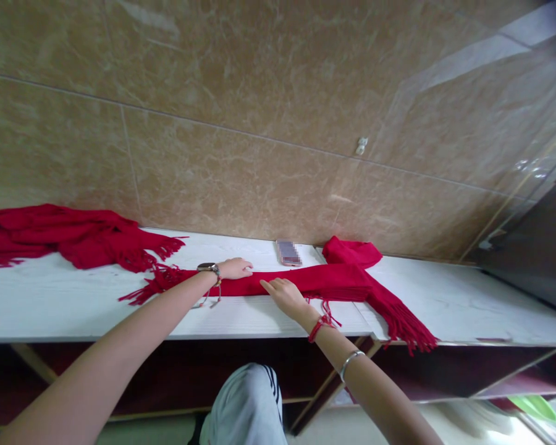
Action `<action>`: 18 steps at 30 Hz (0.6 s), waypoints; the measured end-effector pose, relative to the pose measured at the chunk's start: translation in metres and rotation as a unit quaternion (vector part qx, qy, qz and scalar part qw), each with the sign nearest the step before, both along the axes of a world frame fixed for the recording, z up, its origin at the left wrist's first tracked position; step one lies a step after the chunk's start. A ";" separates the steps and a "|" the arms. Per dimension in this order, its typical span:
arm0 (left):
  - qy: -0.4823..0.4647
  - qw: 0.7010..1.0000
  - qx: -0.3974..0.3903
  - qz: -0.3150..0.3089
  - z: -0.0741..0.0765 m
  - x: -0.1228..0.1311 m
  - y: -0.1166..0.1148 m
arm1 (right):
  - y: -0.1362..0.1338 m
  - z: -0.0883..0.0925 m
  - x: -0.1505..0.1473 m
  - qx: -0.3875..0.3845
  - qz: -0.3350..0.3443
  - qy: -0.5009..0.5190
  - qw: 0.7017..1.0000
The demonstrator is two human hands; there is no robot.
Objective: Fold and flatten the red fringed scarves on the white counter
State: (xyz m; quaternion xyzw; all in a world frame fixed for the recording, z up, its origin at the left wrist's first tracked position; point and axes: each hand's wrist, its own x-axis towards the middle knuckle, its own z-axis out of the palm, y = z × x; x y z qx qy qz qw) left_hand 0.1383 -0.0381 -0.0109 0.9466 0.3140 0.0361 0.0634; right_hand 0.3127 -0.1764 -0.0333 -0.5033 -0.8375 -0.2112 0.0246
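Note:
A long red scarf lies folded into a narrow strip along the white counter, with fringe at its left end. My left hand rests on the scarf's far edge, fingers loosely bent and a small gap showing by the thumb. Beside it, my right hand lies on the strip with its fingers stretched out, palm down. Toward the right, a fringed red end slants over the counter's front edge. Behind the strip sits a bunched piece of red cloth; whether it joins the scarf is unclear.
Another red fringed scarf is heaped on the left of the white counter. A phone lies near the tiled wall. Open shelves run below, and a dark appliance-like box stands at the right.

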 end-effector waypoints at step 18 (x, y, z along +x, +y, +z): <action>0.058 0.993 -0.098 -0.011 0.007 0.052 0.006 | -0.004 0.015 0.007 -0.056 0.022 -0.025 0.998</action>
